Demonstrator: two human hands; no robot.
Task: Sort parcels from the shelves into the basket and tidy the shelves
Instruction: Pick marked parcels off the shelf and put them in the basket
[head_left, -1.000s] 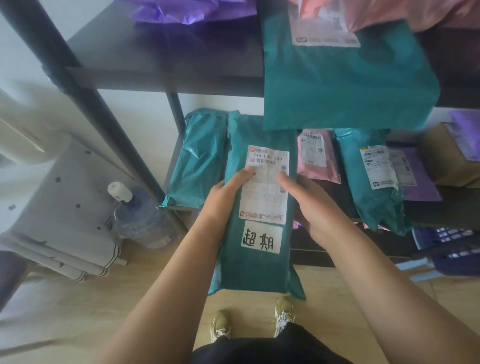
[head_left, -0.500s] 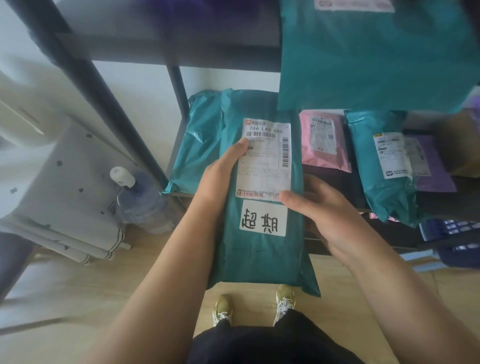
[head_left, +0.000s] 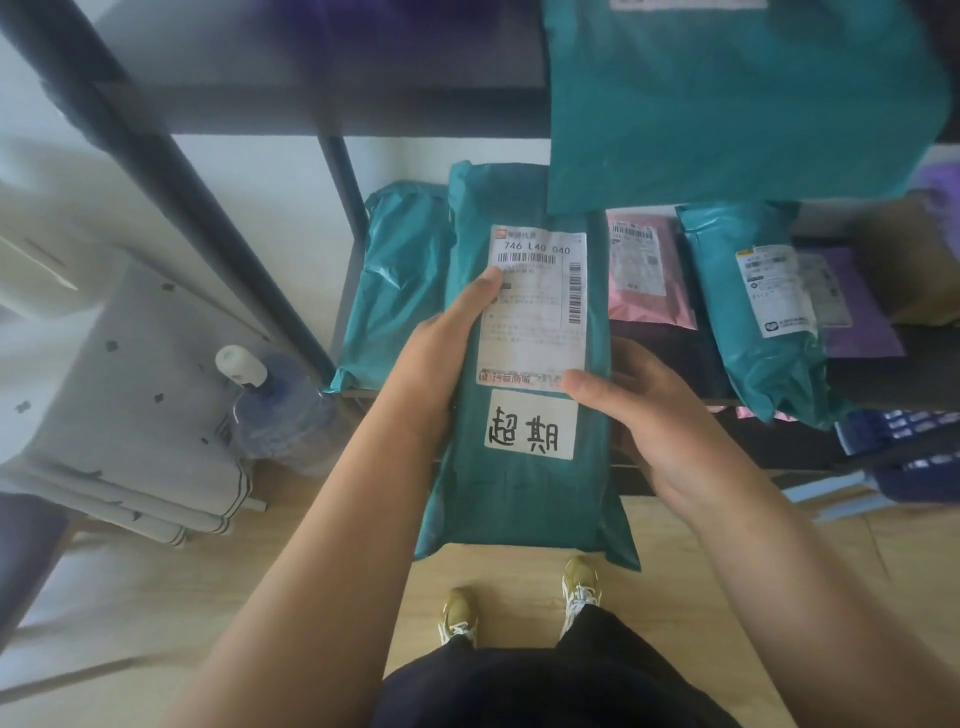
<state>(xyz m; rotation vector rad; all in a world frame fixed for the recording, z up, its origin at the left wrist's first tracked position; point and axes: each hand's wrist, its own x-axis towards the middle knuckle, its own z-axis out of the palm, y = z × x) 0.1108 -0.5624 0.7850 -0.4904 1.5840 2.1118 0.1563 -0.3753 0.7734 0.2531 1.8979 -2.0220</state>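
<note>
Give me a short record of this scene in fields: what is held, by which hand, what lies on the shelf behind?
Held item: long teal parcel
Left hand: grips its left edge, thumb on the shipping label
Right hand: grips its right edge, thumb at the label's lower corner
Sticker: handwritten sticker below the label
On the shelf: plain teal parcel, pink parcel, labelled teal parcel, purple parcel
Floor: water bottle

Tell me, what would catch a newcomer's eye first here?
The long teal parcel in the centre stands out, gripped by the left hand and the right hand, with a white sticker of bold handwritten characters below its shipping label. Next comes a big teal parcel overhanging the upper shelf at top right, and a pink parcel on the lower shelf behind.
</note>
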